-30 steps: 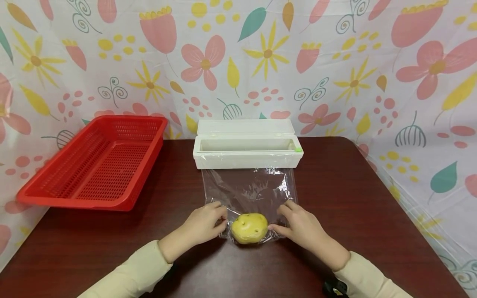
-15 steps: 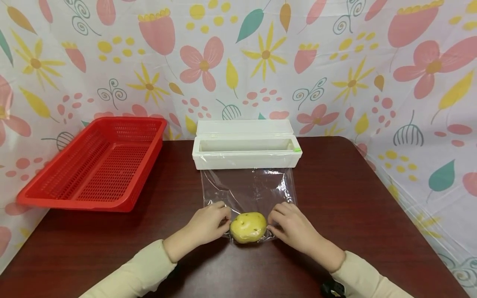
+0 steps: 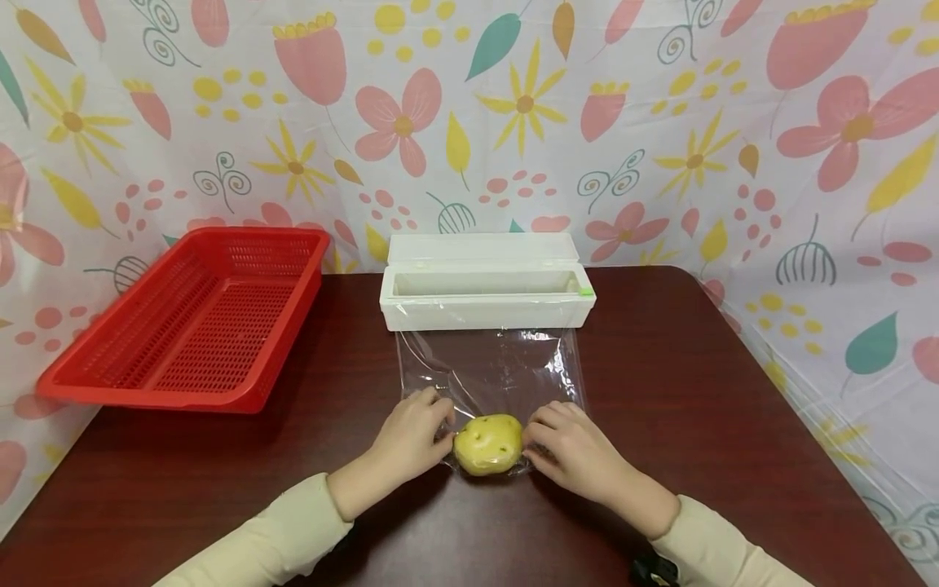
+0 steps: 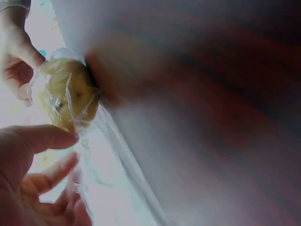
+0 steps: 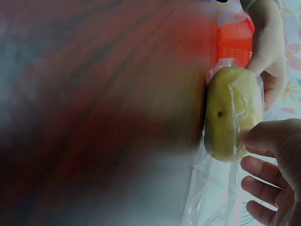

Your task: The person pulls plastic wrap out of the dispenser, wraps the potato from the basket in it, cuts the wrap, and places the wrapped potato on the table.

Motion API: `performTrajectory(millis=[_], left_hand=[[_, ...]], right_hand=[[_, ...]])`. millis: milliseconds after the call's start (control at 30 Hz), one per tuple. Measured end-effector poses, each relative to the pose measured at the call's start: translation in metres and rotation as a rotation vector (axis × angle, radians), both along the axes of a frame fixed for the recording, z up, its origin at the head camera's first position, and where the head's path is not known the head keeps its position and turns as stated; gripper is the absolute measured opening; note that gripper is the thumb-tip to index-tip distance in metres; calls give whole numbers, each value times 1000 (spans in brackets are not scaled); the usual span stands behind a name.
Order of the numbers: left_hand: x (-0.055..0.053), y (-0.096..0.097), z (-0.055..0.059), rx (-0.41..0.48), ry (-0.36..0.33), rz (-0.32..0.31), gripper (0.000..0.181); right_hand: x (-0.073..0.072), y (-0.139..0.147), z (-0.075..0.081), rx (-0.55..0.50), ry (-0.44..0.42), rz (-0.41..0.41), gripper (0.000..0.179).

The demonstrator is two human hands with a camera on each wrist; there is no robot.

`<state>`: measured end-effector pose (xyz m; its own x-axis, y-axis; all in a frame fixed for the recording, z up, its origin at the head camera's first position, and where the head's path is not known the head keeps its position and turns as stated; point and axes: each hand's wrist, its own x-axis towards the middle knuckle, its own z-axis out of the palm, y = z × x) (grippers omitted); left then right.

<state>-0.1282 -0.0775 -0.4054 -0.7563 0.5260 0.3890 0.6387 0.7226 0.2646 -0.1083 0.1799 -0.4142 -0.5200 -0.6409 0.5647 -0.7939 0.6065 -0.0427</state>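
Note:
A yellow potato [image 3: 487, 445] lies wrapped in clear plastic film [image 3: 491, 367], which runs back over the table to a white film box [image 3: 487, 313] with its lid up. My left hand [image 3: 412, 434] holds the potato's left end. At the other end, my right hand [image 3: 575, 450] holds it with bent fingers. In the left wrist view, the left thumb [image 4: 54, 137] meets the potato's film-covered end and the fingers bend below it. The right thumb [image 5: 261, 135] presses on the wrapped potato in the right wrist view. The film hides some fingertip contact.
A red perforated basket [image 3: 220, 326] stands at the table's back left. The dark wooden table [image 3: 704, 391] extends on both sides of the film. Behind it hangs a flowered cloth [image 3: 513, 122].
My right hand has come in from the film's side to the potato's right end, and my left hand has drawn closer. The potato has turned slightly and shifted a little away from me.

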Motion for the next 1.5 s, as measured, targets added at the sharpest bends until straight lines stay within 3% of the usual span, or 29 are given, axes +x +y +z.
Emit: performTrajectory(millis=[133, 233, 400, 467, 533, 633, 767, 1000, 1333, 1433, 1500], left_hand=[[1, 2, 0, 58, 58, 15, 24], [2, 3, 1, 83, 96, -10, 23], [8, 8, 6, 94, 114, -195, 17], [12, 10, 8, 50, 90, -264, 26], [16, 11, 9, -10, 69, -293, 38], [20, 12, 9, -75, 39, -269, 54], [20, 11, 6, -91, 18, -229, 60], [15, 11, 3, -47, 32, -237, 45], [13, 9, 7, -49, -68, -245, 40], [13, 9, 8, -37, -80, -255, 37], [12, 8, 8, -31, -93, -265, 37]], right_hand=[[0, -1, 1, -6, 12, 19, 19], [0, -2, 1, -7, 10, 29, 19], [0, -4, 2, 6, -3, 11, 21], [0, -4, 1, 9, -10, -1, 22], [0, -3, 1, 10, -17, -10, 22], [0, -3, 1, 14, -25, -15, 21], [0, -3, 1, 18, -32, -23, 20], [1, -2, 0, 23, -37, -46, 19], [2, -5, 2, -20, -43, -50, 12], [2, -6, 3, -51, -39, -7, 11], [2, -7, 4, -70, -31, 65, 11]])
